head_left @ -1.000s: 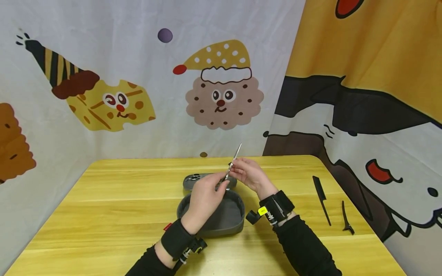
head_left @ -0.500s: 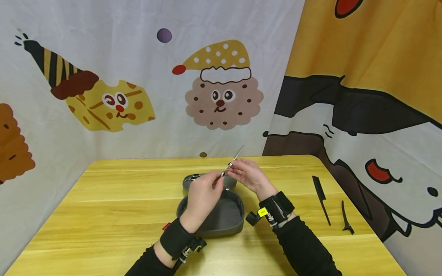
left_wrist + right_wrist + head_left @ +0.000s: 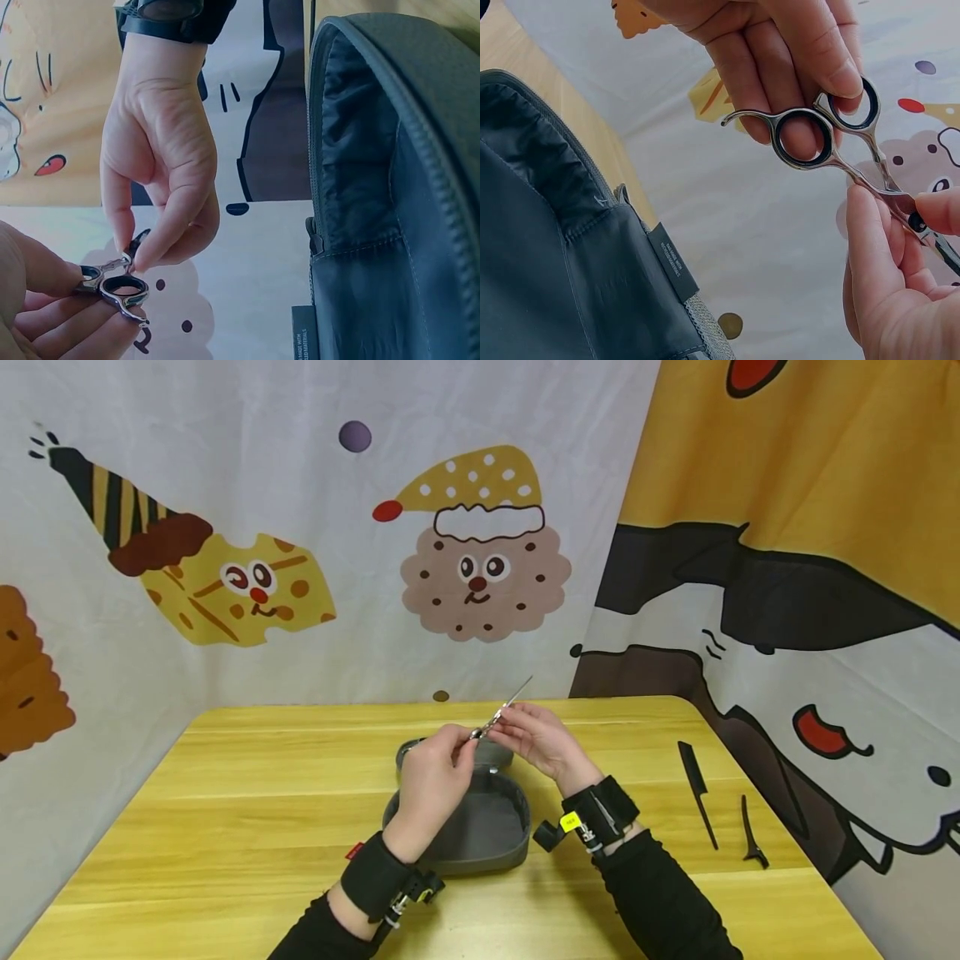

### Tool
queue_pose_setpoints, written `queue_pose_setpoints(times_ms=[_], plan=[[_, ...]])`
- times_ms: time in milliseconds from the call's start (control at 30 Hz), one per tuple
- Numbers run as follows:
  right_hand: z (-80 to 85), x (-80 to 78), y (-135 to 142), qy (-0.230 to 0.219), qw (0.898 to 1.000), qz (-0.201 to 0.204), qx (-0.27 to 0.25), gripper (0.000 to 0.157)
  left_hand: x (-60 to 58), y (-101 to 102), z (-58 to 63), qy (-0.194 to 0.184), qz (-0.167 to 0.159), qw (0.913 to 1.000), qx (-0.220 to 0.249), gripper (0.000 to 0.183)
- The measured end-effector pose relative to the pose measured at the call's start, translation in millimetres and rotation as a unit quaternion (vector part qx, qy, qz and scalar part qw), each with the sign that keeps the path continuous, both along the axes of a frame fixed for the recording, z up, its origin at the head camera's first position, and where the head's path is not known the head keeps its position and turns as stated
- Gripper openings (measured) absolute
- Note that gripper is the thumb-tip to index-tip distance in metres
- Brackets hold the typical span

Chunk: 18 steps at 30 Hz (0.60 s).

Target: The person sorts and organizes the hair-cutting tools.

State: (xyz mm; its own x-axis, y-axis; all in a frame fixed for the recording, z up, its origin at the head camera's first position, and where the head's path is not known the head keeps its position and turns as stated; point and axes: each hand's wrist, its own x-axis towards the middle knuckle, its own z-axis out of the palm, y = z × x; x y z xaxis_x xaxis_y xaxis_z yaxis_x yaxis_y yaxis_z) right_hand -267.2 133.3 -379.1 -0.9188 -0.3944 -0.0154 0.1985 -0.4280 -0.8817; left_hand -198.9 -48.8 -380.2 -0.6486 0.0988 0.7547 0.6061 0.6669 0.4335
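A pair of silver hairdressing scissors [image 3: 492,722] is held above the grey zip case [image 3: 480,865], blades pointing up and away to the right. My left hand [image 3: 433,781] grips the finger rings, with thumb and fingers at the black-lined loops, as the right wrist view shows. Around the pivot, my right hand [image 3: 546,742] pinches the scissors [image 3: 891,198] between thumb and fingers. A curved finger rest sticks out from one ring. The case stands open on the table, its dark lining showing in both wrist views. Behind it lies its lid [image 3: 498,754], partly hidden by the left hand.
On the right side of the wooden table [image 3: 225,827] lie a black tail comb [image 3: 694,772] and a dark hair clip [image 3: 752,839]. A printed cartoon curtain [image 3: 285,460] hangs behind the table and along its sides.
My left hand has shifted a little left, and the scissors have tilted further over to the right. More of their handles shows between the hands. The right hand has stayed nearly still.
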Motion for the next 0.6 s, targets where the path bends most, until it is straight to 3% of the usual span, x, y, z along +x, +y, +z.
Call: queue_pose_setpoints(times_ms=[600], plan=[[-1.4,-2.6,-2,0.023,0.999,0.012,0.022,0.012,-5.0,-12,-1.8,-0.054,0.005,0.9965,0.063,0.008]])
